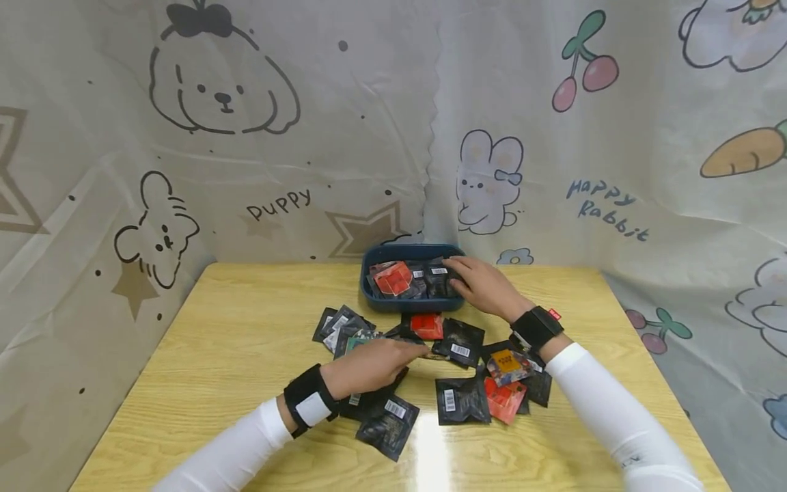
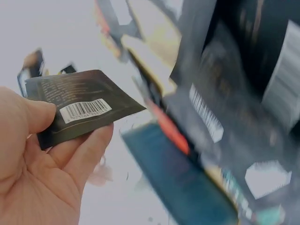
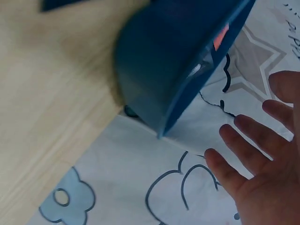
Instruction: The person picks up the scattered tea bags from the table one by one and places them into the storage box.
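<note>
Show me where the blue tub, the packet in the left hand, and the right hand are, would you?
Blue tub (image 1: 413,305): head view, on its front wall.
Held packet (image 2: 85,104): left wrist view, middle of its barcoded face.
Right hand (image 1: 487,285): head view, back of the hand.

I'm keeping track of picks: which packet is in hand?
The black packet with the barcode label that the left hand pinches; no other packet shows held: the right hand holds none.

Smooth plastic bin (image 1: 415,305), glossy tabletop (image 1: 246,328)
</note>
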Demonstrator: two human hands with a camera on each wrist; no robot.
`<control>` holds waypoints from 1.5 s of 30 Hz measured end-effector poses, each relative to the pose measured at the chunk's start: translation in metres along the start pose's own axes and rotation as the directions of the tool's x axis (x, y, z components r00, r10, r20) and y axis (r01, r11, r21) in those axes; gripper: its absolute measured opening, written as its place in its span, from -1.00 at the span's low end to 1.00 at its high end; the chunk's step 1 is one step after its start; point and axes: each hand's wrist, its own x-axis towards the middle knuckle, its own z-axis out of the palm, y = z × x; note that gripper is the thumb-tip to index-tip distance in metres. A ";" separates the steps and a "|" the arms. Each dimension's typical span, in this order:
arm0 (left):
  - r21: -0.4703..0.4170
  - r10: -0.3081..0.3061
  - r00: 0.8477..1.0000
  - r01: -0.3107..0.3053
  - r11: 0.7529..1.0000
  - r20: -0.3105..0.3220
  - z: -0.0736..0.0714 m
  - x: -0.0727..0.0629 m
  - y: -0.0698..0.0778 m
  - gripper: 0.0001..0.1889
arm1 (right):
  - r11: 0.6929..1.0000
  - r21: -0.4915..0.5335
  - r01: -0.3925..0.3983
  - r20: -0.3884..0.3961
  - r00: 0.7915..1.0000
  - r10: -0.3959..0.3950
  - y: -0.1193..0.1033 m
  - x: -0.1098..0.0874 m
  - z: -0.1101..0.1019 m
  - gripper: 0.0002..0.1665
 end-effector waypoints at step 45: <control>0.082 -0.262 0.958 0.273 0.959 -0.120 -0.011 0.046 -0.087 -0.33 | 1.000 -0.007 0.018 0.221 0.975 -0.016 -0.036 -0.097 0.033 -0.45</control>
